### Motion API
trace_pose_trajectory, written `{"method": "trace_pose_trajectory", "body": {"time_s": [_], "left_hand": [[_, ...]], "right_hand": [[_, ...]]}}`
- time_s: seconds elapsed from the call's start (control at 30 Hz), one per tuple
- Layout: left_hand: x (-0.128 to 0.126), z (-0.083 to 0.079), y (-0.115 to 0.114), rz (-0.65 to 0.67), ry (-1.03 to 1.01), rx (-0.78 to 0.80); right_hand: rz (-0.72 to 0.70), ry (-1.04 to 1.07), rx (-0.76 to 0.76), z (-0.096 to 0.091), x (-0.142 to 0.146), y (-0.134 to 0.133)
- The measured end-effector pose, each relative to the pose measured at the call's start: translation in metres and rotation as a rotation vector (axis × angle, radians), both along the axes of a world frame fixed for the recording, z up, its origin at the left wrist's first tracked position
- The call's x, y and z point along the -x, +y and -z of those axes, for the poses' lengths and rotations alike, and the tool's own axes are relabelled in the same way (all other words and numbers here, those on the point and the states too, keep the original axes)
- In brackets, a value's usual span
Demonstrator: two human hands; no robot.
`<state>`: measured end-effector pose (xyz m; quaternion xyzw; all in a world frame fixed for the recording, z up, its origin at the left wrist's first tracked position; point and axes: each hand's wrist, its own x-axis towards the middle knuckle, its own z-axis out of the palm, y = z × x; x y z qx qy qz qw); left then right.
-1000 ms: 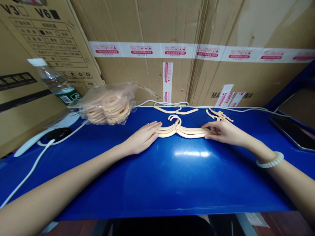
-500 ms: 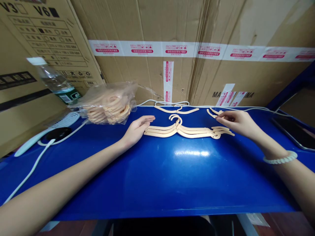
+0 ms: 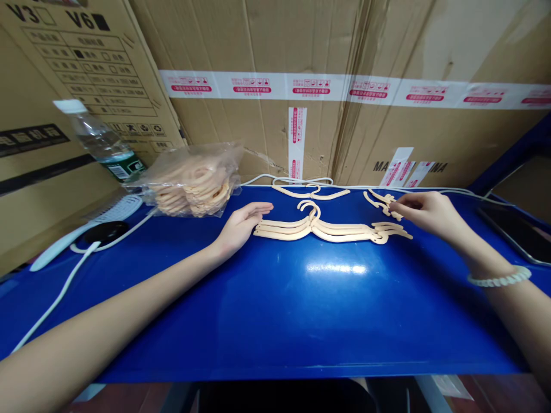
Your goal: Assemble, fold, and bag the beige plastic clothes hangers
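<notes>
Hangers lie stacked mid-table, where both hands were at the ends a second ago. Now the left hand sits at the left end, its fingers straight and released. The right hand has left the other end for the small pile of pieces behind; its fingertips meet there, but I cannot tell whether they pinch one. The lone hanger behind the stack hasn't moved.

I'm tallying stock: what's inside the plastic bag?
Through the bag, piled beige pieces show, some of them curved. Those deeper in the pile are covered, so their number and full shapes can't be told.
</notes>
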<state>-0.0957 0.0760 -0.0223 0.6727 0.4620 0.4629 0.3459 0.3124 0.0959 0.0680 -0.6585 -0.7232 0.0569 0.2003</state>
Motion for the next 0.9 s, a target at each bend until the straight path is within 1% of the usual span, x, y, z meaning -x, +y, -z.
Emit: {"method": "trace_pose_trajectory", "body": {"time_s": [0.1,0.2,0.27,0.37,0.43,0.53,0.67,0.9], "left_hand": [[0.001,0.001,0.001,0.009,-0.003,0.003],[0.0,0.001,0.001,0.024,-0.062,0.034],[-0.001,0.001,0.0,0.017,-0.107,0.059],[-0.002,0.001,0.0,0.001,-0.145,0.082],[-0.003,0.0,-0.001,-0.003,-0.151,0.089],[-0.003,0.0,-0.001,-0.006,-0.15,0.089],[-0.002,0.0,-0.001,0.003,-0.134,0.084],[-0.002,0.001,0.0,-0.005,-0.111,0.071]], "right_hand": [[0.06,0.013,-0.023,-0.003,-0.002,0.0],[0.101,-0.009,-0.025,-0.005,-0.009,0.004],[0.146,-0.087,0.036,-0.006,-0.015,0.008],[0.164,-0.245,0.23,-0.008,-0.028,0.015],[0.159,-0.327,0.318,-0.007,-0.037,0.02],[0.168,-0.378,0.374,-0.001,-0.044,0.024],[0.149,-0.365,0.459,0.006,-0.043,0.025],[0.169,-0.345,0.489,0.006,-0.039,0.023]]}}
